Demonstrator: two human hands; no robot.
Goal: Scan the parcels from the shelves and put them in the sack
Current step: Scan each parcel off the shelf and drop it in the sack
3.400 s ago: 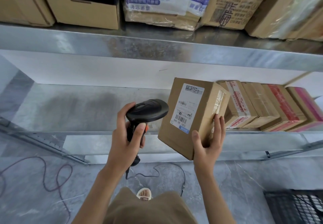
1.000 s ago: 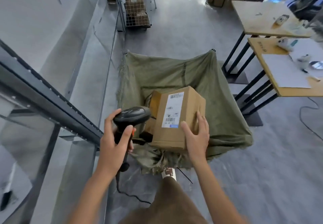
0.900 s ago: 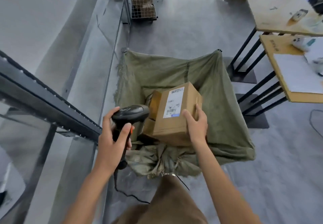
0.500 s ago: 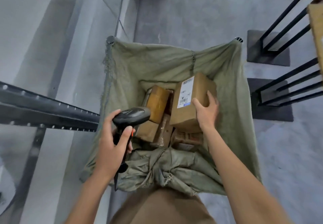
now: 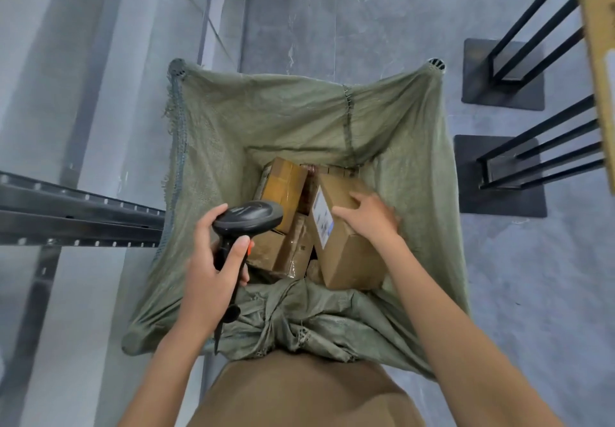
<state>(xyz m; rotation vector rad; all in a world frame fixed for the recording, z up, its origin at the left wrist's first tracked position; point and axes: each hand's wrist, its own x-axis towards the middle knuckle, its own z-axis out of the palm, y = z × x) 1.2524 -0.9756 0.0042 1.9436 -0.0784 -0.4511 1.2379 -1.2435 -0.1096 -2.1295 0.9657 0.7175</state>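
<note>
Both hands busy: right hand (image 5: pixel 367 218) rests spread atop the labelled parcel (image 5: pixel 346 243) by the sack (image 5: pixel 299 120)'s right wall, left hand (image 5: pixel 213 267) grips the scanner (image 5: pixel 248 220).

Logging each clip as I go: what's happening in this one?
A person stands over an open olive-green woven sack with several brown cardboard parcels already inside. The left hand grips a black handheld barcode scanner. The right hand rests, fingers spread, on a brown cardboard box with a white shipping label, which lies in the sack beside the others. Whether it is fully let go is unclear.
</note>
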